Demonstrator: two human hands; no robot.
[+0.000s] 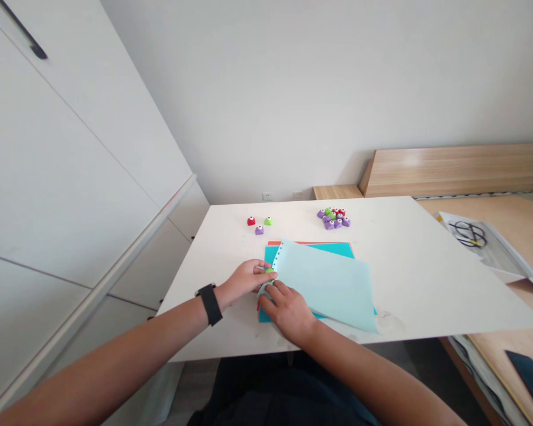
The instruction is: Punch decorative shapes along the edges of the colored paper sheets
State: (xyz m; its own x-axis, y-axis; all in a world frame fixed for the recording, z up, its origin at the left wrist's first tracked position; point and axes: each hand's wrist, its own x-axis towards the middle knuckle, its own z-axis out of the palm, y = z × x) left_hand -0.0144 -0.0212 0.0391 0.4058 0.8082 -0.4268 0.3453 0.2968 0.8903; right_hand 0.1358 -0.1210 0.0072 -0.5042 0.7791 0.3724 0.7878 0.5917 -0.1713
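A sheet of light blue paper [328,284] lies at a slant over darker blue and orange sheets, with a row of small punched holes along its left edge. At that edge, my left hand [249,276] is closed around a small green craft punch [270,271], mostly covered by the fingers. My right hand [291,310] grips the paper's lower left corner, its fingers bent close to the punch. Past the sheets stand a red craft punch [251,221], another green punch [268,221] and a purple punch [259,230].
A cluster of purple, green and red punches [334,219] sits toward the back of the white table [426,272]. White cabinets [71,165] rise at the left. On the right are a tray with a black cable [468,234] and a dark phone [530,376].
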